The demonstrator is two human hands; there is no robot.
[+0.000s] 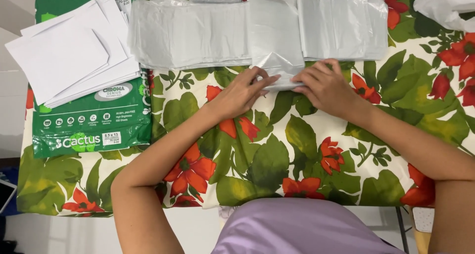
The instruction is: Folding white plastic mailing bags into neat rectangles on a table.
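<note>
Grey translucent plastic bag [275, 61] is lying near the table's far edge, its folded lower end being pinched between both hands. Left hand [242, 93] and right hand [324, 85] are closing fingertips on it. Floral tablecloth [277, 150] is covering the table; white paper sheets [69, 51] are resting on a green paper ream [94, 130] at the left edge.

A single head-worn camera looks straight down, close above the floral tablecloth [277, 150], from the person's near edge.
</note>
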